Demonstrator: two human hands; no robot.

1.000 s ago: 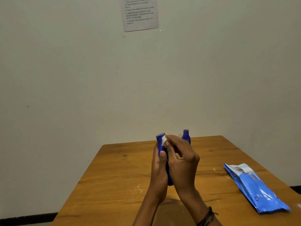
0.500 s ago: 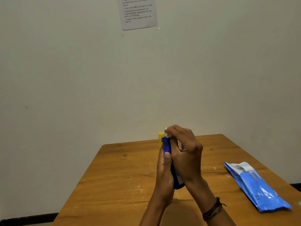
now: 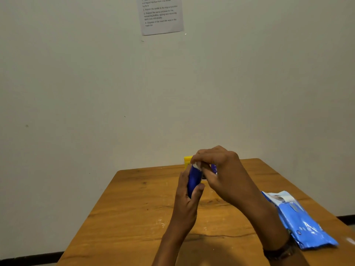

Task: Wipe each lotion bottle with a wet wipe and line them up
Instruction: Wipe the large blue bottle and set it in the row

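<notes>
My left hand (image 3: 187, 196) grips a dark blue lotion bottle (image 3: 193, 179) upright above the middle of the wooden table (image 3: 134, 217). My right hand (image 3: 221, 169) pinches a small white wet wipe (image 3: 196, 166) against the bottle's top end. Behind my hands stands a yellow bottle (image 3: 187, 161), only its top showing. A second blue bottle (image 3: 213, 167) is mostly hidden by my right fingers.
A blue pack of wet wipes (image 3: 299, 219) lies near the table's right edge. A printed sheet (image 3: 161, 14) hangs on the plain wall behind the table. Small white specks dot the tabletop.
My right hand with the wipe has moved up over the bottle's top and now covers the cap. Both hands shifted slightly right, and the yellow bottle came into view.
</notes>
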